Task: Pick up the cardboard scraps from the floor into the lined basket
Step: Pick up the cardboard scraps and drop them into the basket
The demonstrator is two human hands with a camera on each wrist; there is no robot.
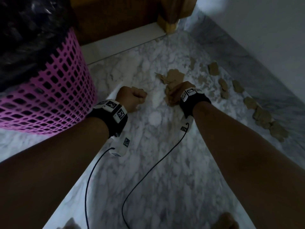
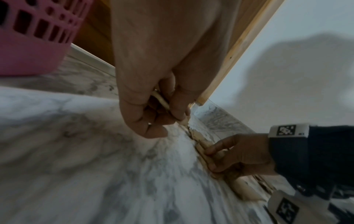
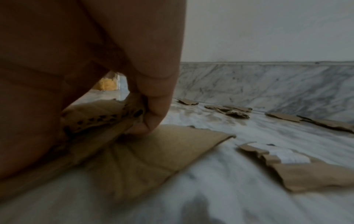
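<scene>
A pink lattice basket (image 1: 49, 96) with a black liner (image 1: 24, 30) stands at the left on the marble floor. My left hand (image 1: 133, 98) hovers low beside it, fingers curled, and a thin pale cardboard scrap (image 2: 161, 99) shows between them. My right hand (image 1: 176, 93) is down on a heap of brown cardboard scraps (image 1: 175, 76). Its fingers (image 3: 151, 119) curl round a torn corrugated piece (image 3: 99, 118) that lies on a larger flat sheet (image 3: 153, 151). More scraps (image 1: 262, 114) trail along the right wall.
A wooden door frame (image 1: 170, 17) and white threshold lie beyond the heap. A marble skirting (image 1: 247, 63) under a white wall bounds the right side. A scrap with a white label (image 3: 306, 171) lies near my right hand. A bare foot (image 1: 226, 220) shows at the bottom edge.
</scene>
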